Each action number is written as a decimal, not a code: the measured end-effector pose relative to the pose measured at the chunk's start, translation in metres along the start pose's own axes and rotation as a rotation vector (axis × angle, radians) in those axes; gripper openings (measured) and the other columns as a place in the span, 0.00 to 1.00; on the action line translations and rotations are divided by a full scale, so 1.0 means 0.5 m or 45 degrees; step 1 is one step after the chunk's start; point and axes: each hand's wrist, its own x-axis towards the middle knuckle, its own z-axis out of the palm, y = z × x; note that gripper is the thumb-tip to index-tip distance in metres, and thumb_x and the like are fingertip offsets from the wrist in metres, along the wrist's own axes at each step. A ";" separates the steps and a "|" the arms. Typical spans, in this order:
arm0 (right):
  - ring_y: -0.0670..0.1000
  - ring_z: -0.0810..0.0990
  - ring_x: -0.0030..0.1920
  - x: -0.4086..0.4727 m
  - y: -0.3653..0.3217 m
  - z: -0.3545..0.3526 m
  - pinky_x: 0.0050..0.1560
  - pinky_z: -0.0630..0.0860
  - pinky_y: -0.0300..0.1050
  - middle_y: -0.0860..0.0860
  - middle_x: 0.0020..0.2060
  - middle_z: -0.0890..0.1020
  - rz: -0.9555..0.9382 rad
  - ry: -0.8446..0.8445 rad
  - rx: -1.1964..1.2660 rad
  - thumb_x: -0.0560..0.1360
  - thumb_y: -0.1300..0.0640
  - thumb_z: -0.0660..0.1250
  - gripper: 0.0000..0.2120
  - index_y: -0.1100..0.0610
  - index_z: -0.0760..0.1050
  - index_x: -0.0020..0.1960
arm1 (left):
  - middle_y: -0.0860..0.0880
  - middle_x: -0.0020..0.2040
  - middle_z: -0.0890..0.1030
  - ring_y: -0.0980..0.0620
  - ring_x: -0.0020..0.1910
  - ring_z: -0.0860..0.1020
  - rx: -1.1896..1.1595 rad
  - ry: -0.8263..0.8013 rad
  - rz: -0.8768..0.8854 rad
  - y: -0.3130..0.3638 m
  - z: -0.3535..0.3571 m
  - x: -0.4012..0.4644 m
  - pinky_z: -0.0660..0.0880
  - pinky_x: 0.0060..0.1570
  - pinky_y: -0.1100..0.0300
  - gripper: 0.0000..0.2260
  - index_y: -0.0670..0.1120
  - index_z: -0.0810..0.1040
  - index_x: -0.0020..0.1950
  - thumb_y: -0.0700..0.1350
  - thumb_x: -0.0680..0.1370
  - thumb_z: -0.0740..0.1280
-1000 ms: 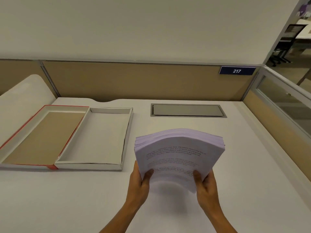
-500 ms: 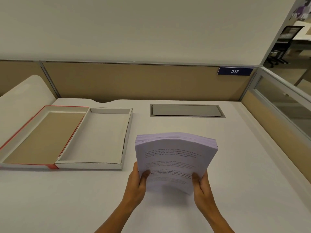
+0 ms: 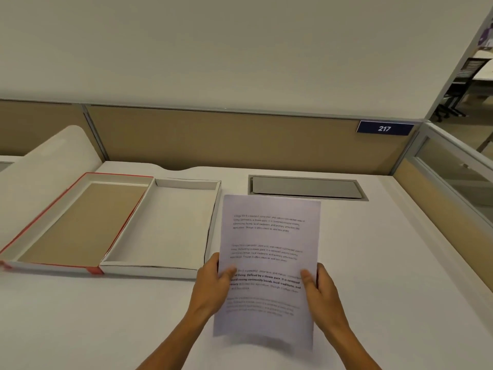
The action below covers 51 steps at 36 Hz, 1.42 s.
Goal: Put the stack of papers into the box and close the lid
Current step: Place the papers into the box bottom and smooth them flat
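I hold the stack of papers (image 3: pixel 269 244) above the white desk, its printed top sheet facing me. My left hand (image 3: pixel 213 284) grips its left edge, thumb on top. My right hand (image 3: pixel 320 287) grips its right edge the same way. The stack's left edge overlaps the right wall of the open white box (image 3: pixel 160 228), which lies empty to the left. The red-edged lid (image 3: pixel 77 220) lies inside-up, brown board showing, joined to the box's left side.
A grey metal cable hatch (image 3: pixel 306 188) is set into the desk (image 3: pixel 386 263) behind the papers. A beige partition (image 3: pixel 213 140) with a blue "217" sign (image 3: pixel 384 128) closes the back. A glass-topped partition (image 3: pixel 453 177) runs along the right side.
The stack was tilted up with its far edge fanned toward me; now it is laid flatter with the top sheet in full view, and it has shifted slightly left toward the box.
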 end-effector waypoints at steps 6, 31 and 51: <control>0.43 0.82 0.51 0.022 -0.036 0.055 0.47 0.79 0.40 0.43 0.52 0.82 0.085 -0.114 -0.145 0.83 0.48 0.58 0.09 0.49 0.74 0.57 | 0.56 0.47 0.82 0.56 0.41 0.83 0.165 0.008 -0.148 0.001 -0.064 0.027 0.77 0.34 0.66 0.06 0.54 0.76 0.56 0.47 0.79 0.66; 0.47 0.81 0.45 0.247 -0.270 0.447 0.36 0.74 0.39 0.49 0.52 0.82 0.174 -0.205 -0.219 0.82 0.49 0.56 0.15 0.55 0.75 0.61 | 0.48 0.45 0.84 0.48 0.41 0.84 0.315 -0.005 -0.330 -0.013 -0.433 0.351 0.82 0.43 0.50 0.02 0.46 0.78 0.47 0.43 0.75 0.67; 0.53 0.80 0.46 0.396 -0.228 0.610 0.49 0.79 0.45 0.52 0.46 0.80 0.468 -0.221 -0.366 0.79 0.56 0.57 0.09 0.58 0.73 0.54 | 0.49 0.39 0.76 0.50 0.36 0.76 0.448 -0.136 -0.503 -0.154 -0.443 0.528 0.72 0.35 0.58 0.01 0.43 0.71 0.50 0.40 0.79 0.62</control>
